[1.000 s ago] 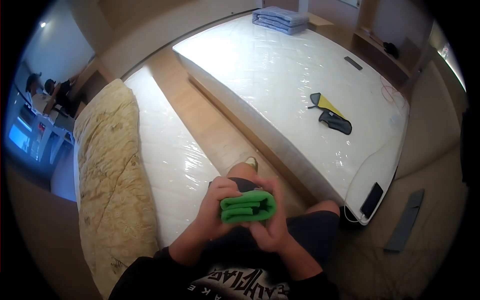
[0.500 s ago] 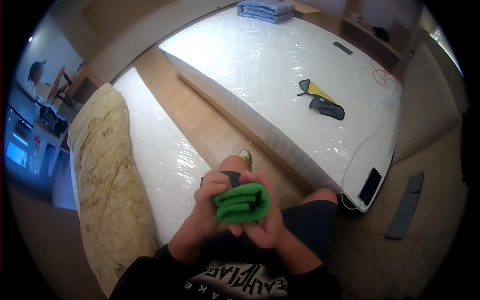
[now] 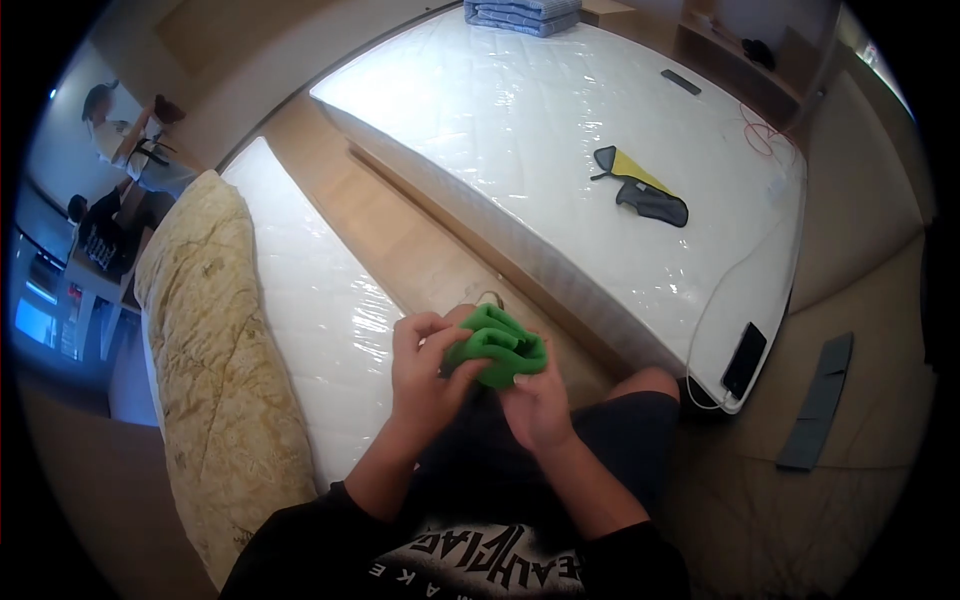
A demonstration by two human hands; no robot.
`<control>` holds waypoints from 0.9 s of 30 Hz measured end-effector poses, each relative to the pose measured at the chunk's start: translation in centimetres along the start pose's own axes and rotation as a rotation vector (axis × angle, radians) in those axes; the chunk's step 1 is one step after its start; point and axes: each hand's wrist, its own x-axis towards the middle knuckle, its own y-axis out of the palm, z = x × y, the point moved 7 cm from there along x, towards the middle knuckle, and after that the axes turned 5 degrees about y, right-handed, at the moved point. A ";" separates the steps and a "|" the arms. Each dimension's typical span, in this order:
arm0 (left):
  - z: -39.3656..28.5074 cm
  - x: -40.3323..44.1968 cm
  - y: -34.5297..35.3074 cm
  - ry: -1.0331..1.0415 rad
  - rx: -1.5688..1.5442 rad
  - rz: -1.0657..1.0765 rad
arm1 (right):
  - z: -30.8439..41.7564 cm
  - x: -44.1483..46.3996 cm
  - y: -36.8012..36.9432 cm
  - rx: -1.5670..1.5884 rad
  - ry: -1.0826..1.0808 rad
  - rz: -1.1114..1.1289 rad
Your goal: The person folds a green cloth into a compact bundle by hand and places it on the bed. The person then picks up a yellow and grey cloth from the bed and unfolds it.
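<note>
A folded piece of thick green cloth (image 3: pixel 500 345) is between my two hands, above my lap, its layers curled with a dark gap inside. My left hand (image 3: pixel 428 360) pinches the cloth's left side between thumb and bent fingers. On the other side my right hand (image 3: pixel 538 400) grips the lower right edge, its thumb on the near face and the other fingers partly hidden behind. The exact kind of cloth item cannot be made out.
A plastic-covered mattress (image 3: pixel 450 120) carries a blue folded blanket (image 3: pixel 522 15), a yellow-and-grey pouch-like item (image 3: pixel 645 190) and a phone (image 3: pixel 744 360) on a cable. Left is a tan quilt (image 3: pixel 215 370) on another mattress. A grey strip (image 3: pixel 815 400) lies right. Two people (image 3: pixel 130 150) are at far left.
The green cloth has moved up and away from my body, and its folds have loosened and tilted. My left hand has shifted to a pinch. A second person now shows at far left.
</note>
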 end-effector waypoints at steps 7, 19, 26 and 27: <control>-1.9 0.1 -0.1 0.093 -0.234 0.065 | 0.8 -0.6 0.6 0.122 -0.074 0.073; -1.3 0.4 -0.7 0.083 -0.090 -0.038 | 1.0 -1.0 1.0 -0.280 -0.158 0.136; 0.5 -1.4 -0.8 0.036 -0.231 -0.106 | 1.7 -1.5 1.6 -0.489 -0.195 0.054; 0.5 -1.3 -0.7 0.046 -0.248 -0.090 | 1.8 -1.5 1.7 -0.527 -0.207 0.041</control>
